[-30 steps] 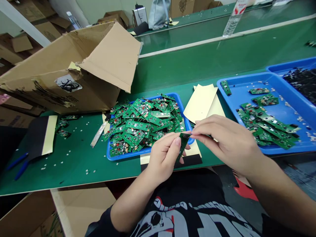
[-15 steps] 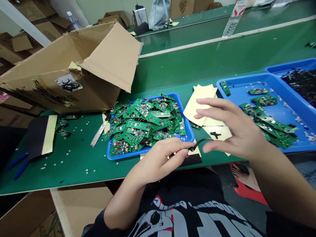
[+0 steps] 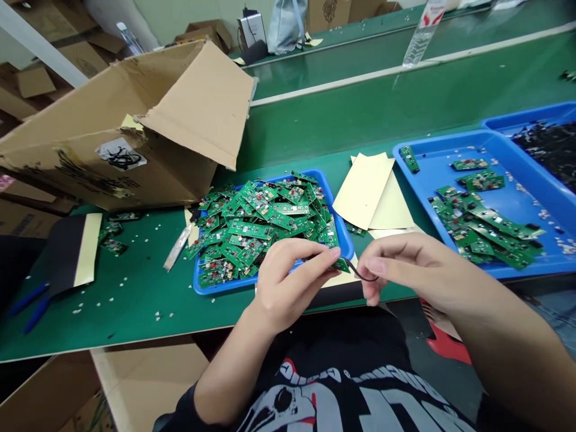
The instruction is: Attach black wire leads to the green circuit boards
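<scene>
The left hand (image 3: pixel 288 288) is clamped on a narrow green circuit board (image 3: pixel 342 265), gripping it between thumb and bent fingers; only the board's right end projects beyond the fingertips. The right hand (image 3: pixel 407 264) is loosely curled, its thumb extended along the bent fingers. A thin black strip (image 3: pixel 357 275) curves from the board's exposed end to the right hand's fingers; whether thumb and fingers pinch it or merely touch it cannot be made out.

The held board lies in the space between the two hands, above the near edge of the worktop (image 3: pixel 135 300) and just in front of a blue tray (image 3: pixel 346 243) heaped with similar boards (image 3: pixel 261 222). Its visible corner is green and slants down to the right; the remainder is hidden by the left hand.

The left forearm rises obliquely from the lower centre, the back of the hand uppermost and the fingers directed right. The right forearm enters from the lower right, the fingers directed left. Pale yellow sheets (image 3: pixel 362 189) lie beyond the right hand, between the blue tray and a second tray (image 3: pixel 432 174).
</scene>
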{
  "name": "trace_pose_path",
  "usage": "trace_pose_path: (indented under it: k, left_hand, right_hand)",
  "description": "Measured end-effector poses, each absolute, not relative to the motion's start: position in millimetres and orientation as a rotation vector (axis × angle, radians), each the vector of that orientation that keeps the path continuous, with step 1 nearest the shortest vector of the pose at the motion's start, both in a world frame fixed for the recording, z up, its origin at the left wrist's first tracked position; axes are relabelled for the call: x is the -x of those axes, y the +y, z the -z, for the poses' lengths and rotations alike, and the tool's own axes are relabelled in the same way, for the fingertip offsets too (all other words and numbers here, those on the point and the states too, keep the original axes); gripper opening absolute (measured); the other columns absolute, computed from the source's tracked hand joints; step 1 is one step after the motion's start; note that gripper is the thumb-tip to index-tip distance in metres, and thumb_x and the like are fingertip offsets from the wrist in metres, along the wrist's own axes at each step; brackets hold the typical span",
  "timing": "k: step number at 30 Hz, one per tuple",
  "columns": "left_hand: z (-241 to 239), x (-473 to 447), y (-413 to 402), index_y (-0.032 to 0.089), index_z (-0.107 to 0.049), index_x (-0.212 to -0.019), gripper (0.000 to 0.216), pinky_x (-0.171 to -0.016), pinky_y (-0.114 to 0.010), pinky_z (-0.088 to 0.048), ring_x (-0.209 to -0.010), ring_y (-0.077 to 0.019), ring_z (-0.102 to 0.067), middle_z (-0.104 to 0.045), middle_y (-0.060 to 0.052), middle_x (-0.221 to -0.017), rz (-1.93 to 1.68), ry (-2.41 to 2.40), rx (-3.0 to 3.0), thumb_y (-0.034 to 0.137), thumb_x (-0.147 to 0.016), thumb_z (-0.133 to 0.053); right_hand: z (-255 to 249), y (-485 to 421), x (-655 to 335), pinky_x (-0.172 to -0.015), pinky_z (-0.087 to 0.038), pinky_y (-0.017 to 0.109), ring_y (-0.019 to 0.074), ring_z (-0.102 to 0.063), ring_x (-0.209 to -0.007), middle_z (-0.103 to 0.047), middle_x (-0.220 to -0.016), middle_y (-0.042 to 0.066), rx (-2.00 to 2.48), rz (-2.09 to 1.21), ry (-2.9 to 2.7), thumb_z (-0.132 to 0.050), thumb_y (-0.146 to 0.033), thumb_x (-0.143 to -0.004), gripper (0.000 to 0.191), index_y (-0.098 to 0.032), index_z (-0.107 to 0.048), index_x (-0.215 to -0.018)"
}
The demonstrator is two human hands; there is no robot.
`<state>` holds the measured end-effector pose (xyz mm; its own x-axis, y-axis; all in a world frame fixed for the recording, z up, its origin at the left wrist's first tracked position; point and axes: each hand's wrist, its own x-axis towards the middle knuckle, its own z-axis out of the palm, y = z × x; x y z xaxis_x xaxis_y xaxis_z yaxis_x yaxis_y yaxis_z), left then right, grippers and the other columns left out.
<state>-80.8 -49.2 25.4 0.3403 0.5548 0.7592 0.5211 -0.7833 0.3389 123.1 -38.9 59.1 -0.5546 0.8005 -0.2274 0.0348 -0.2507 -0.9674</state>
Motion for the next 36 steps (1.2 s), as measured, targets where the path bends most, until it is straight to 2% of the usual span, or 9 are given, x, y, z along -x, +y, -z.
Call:
trace_pose_path:
  k: [7,10,13,16,19,22,26,32,36]
  left_hand:
    - [-26,80,-50,0.021,-0.064,-0.097,0.014,-0.072,-0.028,-0.053,-0.083,-0.0129,-0.063,-0.067,-0.001,-0.093,-1.623,1.053,-2.578,0.014,-0.085,-0.064]
    - [-26,81,-51,0.022,-0.065,-0.092,0.010,-0.074,-0.029,-0.053,-0.081,-0.0124,-0.063,-0.067,-0.001,-0.092,-1.628,1.057,-2.597,0.015,-0.087,-0.061]
    - [-24,81,-52,0.019,-0.066,-0.091,0.013,-0.087,-0.034,-0.051,-0.085,-0.0134,-0.064,-0.067,-0.002,-0.093,-1.645,1.047,-2.651,0.009,-0.084,-0.063]
    - [-25,79,-53,0.018,-0.066,-0.087,0.014,-0.103,-0.046,-0.042,-0.090,-0.0160,-0.064,-0.066,-0.001,-0.089,-1.719,1.027,-2.670,0.006,-0.081,-0.065]
    - [-27,78,-52,0.018,-0.066,-0.086,0.009,-0.090,-0.037,-0.051,-0.082,-0.0129,-0.063,-0.063,0.000,-0.085,-1.645,1.021,-2.596,0.009,-0.083,-0.064]
    - [-27,79,-53,0.015,-0.064,-0.102,0.019,-0.068,-0.023,-0.054,-0.080,-0.0112,-0.061,-0.063,-0.002,-0.089,-1.529,0.970,-2.574,0.010,-0.083,-0.066]
    - [-27,82,-55,0.010,-0.060,-0.108,0.028,-0.073,-0.025,-0.056,-0.087,-0.0130,-0.061,-0.063,-0.006,-0.093,-1.482,0.928,-2.573,0.014,-0.082,-0.069]
    - [-36,81,-59,0.015,-0.066,-0.093,0.011,-0.068,-0.028,-0.055,-0.082,-0.0143,-0.062,-0.062,-0.003,-0.084,-1.349,0.920,-2.591,0.010,-0.087,-0.059]
    - [-42,80,-61,0.015,-0.067,-0.085,0.013,-0.074,-0.027,-0.056,-0.092,-0.0159,-0.065,-0.060,-0.002,-0.077,-1.268,0.950,-2.620,0.011,-0.090,-0.055]
  right_hand:
    - [-56,-42,-122,-0.059,-0.056,0.022,0.0126,-0.067,-0.059,-0.069,-0.064,0.001,0.978,-1.859,-1.536,-0.061,-0.029,-0.086,0.016,-0.018,-0.064,-0.076]
    - [-61,-46,-120,-0.055,-0.053,0.019,0.0110,-0.064,-0.057,-0.066,-0.061,0.000,0.984,-1.712,-1.597,-0.059,-0.025,-0.086,0.016,-0.018,-0.062,-0.072]
    - [-68,-48,-119,-0.053,-0.049,0.017,0.0097,-0.061,-0.056,-0.064,-0.060,-0.001,1.026,-1.495,-1.694,-0.056,-0.020,-0.086,0.017,-0.019,-0.061,-0.069]
    - [-73,-48,-119,-0.051,-0.047,0.017,0.0100,-0.060,-0.056,-0.063,-0.060,-0.001,1.044,-1.442,-1.725,-0.057,-0.021,-0.085,0.017,-0.019,-0.061,-0.069]
    - [-72,-47,-120,-0.052,-0.047,0.016,0.0092,-0.059,-0.057,-0.062,-0.062,-0.002,1.042,-1.417,-1.745,-0.056,-0.022,-0.086,0.017,-0.020,-0.061,-0.070]
    - [-67,-46,-123,-0.055,-0.047,0.016,0.0093,-0.059,-0.062,-0.063,-0.066,-0.001,1.069,-1.367,-1.751,-0.055,-0.022,-0.087,0.016,-0.020,-0.060,-0.072]
    - [-61,-45,-127,-0.057,-0.048,0.017,0.0100,-0.059,-0.064,-0.063,-0.067,-0.001,1.082,-1.354,-1.766,-0.053,-0.023,-0.088,0.016,-0.020,-0.060,-0.073]
    - [-62,-46,-131,-0.054,-0.044,0.018,0.0098,-0.056,-0.061,-0.061,-0.066,-0.002,1.119,-1.223,-1.943,-0.053,-0.020,-0.086,0.017,-0.021,-0.060,-0.071]
    - [-61,-47,-133,-0.053,-0.042,0.019,0.0096,-0.053,-0.059,-0.059,-0.065,-0.003,1.115,-1.087,-2.020,-0.051,-0.016,-0.086,0.018,-0.021,-0.058,-0.070]
